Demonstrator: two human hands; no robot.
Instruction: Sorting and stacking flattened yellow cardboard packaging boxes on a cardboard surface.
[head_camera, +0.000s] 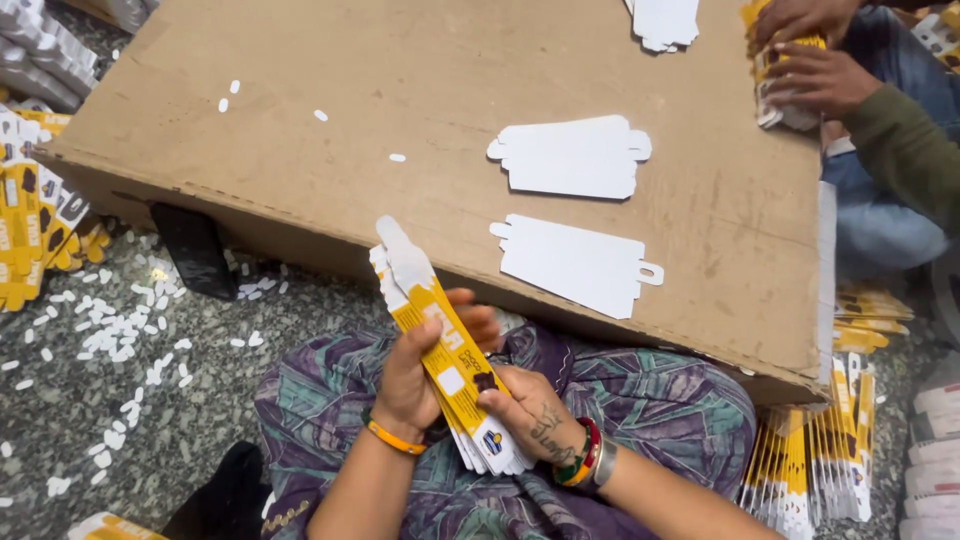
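Observation:
A stack of yellow and white die-cut cards (432, 322) is gripped on edge between both my hands above my lap. My left hand (412, 376), with an orange band at the wrist, wraps the stack's left side. At the stack's lower end my right hand (530, 408), wearing bangles, pinches it. Two small piles of white cards lie face down on the big brown cardboard sheet (330, 120): one pile (572, 158) farther off, the other pile (578, 262) near the sheet's front edge.
Another person's hands (812, 62) hold yellow cards at the top right. More card stacks sit at the left (30, 230), lower right (812, 462) and top centre (664, 22). White punched-out scraps (115, 335) litter the speckled floor. A black object (194, 250) pokes out beneath the cardboard.

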